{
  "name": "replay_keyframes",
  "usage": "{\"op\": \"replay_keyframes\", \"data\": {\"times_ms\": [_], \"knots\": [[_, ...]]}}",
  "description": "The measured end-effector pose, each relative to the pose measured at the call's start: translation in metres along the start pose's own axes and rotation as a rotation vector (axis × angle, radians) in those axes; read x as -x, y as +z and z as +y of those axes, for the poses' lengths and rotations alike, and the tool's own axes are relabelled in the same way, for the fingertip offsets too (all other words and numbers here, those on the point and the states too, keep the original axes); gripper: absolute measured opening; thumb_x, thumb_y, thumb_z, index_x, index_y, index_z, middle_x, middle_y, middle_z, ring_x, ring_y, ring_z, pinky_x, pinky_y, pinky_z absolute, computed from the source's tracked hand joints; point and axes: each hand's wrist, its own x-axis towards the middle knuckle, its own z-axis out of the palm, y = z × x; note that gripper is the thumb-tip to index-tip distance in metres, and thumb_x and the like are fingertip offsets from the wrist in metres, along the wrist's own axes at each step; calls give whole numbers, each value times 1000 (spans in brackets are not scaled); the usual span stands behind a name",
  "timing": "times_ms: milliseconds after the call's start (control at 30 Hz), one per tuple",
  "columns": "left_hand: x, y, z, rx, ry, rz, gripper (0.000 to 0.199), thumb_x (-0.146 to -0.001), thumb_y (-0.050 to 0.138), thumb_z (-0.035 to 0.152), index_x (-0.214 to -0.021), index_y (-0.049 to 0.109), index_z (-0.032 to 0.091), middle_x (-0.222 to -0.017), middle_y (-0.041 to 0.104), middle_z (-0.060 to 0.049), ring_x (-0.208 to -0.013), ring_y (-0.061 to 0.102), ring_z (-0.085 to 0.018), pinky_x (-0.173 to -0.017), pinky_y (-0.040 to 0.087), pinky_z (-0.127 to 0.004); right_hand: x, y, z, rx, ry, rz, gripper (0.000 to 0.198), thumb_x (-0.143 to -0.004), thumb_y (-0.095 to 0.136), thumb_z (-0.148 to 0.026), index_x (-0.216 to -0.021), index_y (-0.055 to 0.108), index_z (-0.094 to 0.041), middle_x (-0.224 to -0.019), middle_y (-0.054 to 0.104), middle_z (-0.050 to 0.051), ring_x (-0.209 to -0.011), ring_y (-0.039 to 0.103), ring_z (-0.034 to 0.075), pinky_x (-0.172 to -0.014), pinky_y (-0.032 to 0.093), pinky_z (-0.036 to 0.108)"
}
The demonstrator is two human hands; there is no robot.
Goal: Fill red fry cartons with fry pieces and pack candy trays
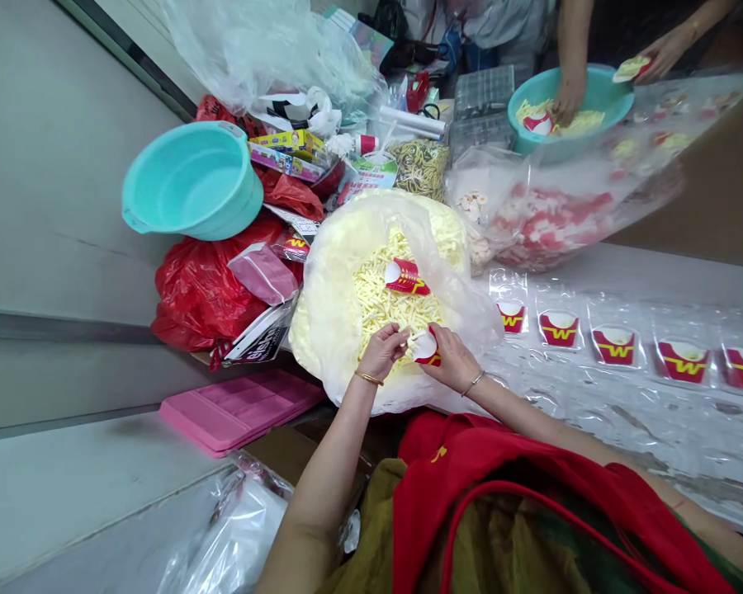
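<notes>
My left hand [384,351] pinching pale sticks [409,339], right hand [451,360] gripping red carton [424,347], both over open bag [334,280], worktop [631,268] near edge; second carton [407,277] lying inside

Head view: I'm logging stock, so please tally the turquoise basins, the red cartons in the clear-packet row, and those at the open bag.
Turquoise basins: 2
Row cartons: 5, the last cut off by the frame
Red cartons at the open bag: 2, one in the right hand
Total: 9
</notes>
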Motion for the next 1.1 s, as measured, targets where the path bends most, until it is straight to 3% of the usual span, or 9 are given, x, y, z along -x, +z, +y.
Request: {"op": "replay_keyframes", "data": {"times_ms": [133,200,333,500,700,900,1100], "knots": [[-2,7,-9,-411,275,78,27,-61,77,34,-75,63,15,-73,52,2,-56,44,-4,-53,35,-18,-3,5,-6,-12,-30,27,68,-71,65,-29,-130,33,-16,-118,51,16,-108,51,32,-88,47,51],[-3,7,-11,-477,346,77,26,-64,75,36,-77,65,16,-77,53,1,-61,47,-6,-57,37,-19,-1,3,-6,-12,-17,43,68,-71,65,-28,-129,33,-16,-117,52,17,-107,51,32,-87,47,51],[-5,9,-10,-290,196,9,31,-64,73,41,-77,60,15,-63,50,5,-55,45,-6,-53,35,-19,4,-1,-2,-16,-2,78,70,-70,67,-28,-130,32,-15,-117,51,17,-108,51,32,-88,47,51],[-4,8,-6,-144,37,28,36,-60,76,41,-74,55,16,-56,49,7,-48,44,-4,-45,28,-17,6,-2,2,-23,-30,104,72,-73,67,-29,-132,29,-15,-120,50,18,-111,50,33,-92,45,51],[4,8,4,-60,14,-10,32,-64,75,37,-77,53,16,-61,52,6,-48,48,-4,-41,24,-15,11,-5,9,-103,-62,126,73,-75,67,-31,-134,27,-19,-124,48,16,-115,48,31,-95,44,50],[16,22,14,-215,95,-99,31,-64,75,36,-77,57,15,-54,45,8,-46,45,-4,-46,36,-17,17,-9,11,-260,-60,122,74,-77,65,-31,-137,22,-21,-137,38,15,-126,40,27,-102,40,46],[17,26,14,-229,113,-10,30,-64,74,38,-75,57,15,-59,51,6,-48,47,-4,-49,39,-18,19,-8,11,-285,-51,108,76,-76,66,-31,-137,22,-22,-137,38,14,-127,39,26,-102,40,46]]}}
